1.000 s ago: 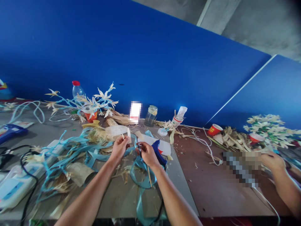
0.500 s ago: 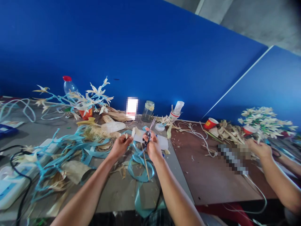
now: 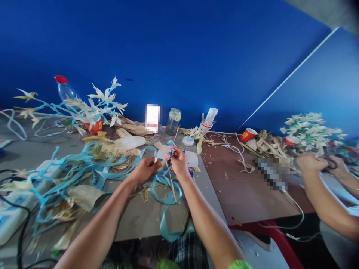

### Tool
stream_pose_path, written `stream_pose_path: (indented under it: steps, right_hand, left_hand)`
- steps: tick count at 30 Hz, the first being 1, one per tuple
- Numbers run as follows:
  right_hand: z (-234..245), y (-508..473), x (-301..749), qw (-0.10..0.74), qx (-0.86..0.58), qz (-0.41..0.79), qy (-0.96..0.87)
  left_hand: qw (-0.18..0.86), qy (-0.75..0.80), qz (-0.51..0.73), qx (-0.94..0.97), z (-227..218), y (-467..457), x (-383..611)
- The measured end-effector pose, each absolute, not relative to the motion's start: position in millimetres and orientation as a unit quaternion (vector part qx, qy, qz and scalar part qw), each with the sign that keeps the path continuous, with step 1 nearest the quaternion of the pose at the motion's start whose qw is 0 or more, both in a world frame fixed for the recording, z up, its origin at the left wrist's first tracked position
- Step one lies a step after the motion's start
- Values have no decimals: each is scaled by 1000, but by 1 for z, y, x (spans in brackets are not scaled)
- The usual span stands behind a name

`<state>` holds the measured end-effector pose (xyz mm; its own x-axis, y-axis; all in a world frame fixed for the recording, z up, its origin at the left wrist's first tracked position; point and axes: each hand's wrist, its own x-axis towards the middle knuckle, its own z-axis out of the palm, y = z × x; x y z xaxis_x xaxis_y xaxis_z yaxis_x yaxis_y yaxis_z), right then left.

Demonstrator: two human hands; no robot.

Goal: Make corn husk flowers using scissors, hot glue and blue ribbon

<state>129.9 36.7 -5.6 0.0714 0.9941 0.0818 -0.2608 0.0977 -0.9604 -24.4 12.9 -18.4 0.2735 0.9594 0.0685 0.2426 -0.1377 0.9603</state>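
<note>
My left hand is closed in a pinch on a small pale piece of husk. Close beside it on the right, my right hand is curled around the dark handles of a pair of scissors, whose slim blades point up and away. Its fingers hide most of the handles. Under both hands lies a loop of light blue ribbon, and a thin stick slants down across it. A white sheet lies just behind my right hand.
Blue-stemmed husk flowers stand in a red cup at left. Tangled blue strips cover the left side. A glass jar stands by the wall. At right, a co-worker's hands hold dark-handled scissors near white flowers.
My view has tilted down and shifted a little right. My hands have come closer together, and the pale husk piece, raised before, now sits low at my left fingertips.
</note>
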Motion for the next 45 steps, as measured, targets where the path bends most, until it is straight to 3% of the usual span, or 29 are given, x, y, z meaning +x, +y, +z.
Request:
stream_pose_path:
  steps: [5, 11, 14, 24, 31, 38, 45]
  right_hand:
    - [-4, 38, 132, 647, -437, 483, -397]
    - [-5, 40, 133, 702, -453, 455, -309]
    - [-8, 36, 127, 696, -460, 446, -325]
    - [-10, 28, 118, 647, -453, 472, -392]
    - [-10, 25, 114, 656, -435, 490, -374]
    - [-9, 25, 113, 690, -433, 494, -303]
    - [-18, 14, 99, 638, -445, 501, -379]
  left_hand:
    - [461, 516, 423, 585, -13, 14, -27]
    - [543, 471, 462, 520, -9, 7, -19]
    - [564, 449, 454, 523, -13, 8, -16]
    - [484, 509, 563, 436, -14, 15, -28]
    - [543, 457, 630, 315, -4, 10, -24]
    - [583, 443, 566, 378, -5, 5, -7]
    - [570, 437, 608, 338, -5, 6, -10]
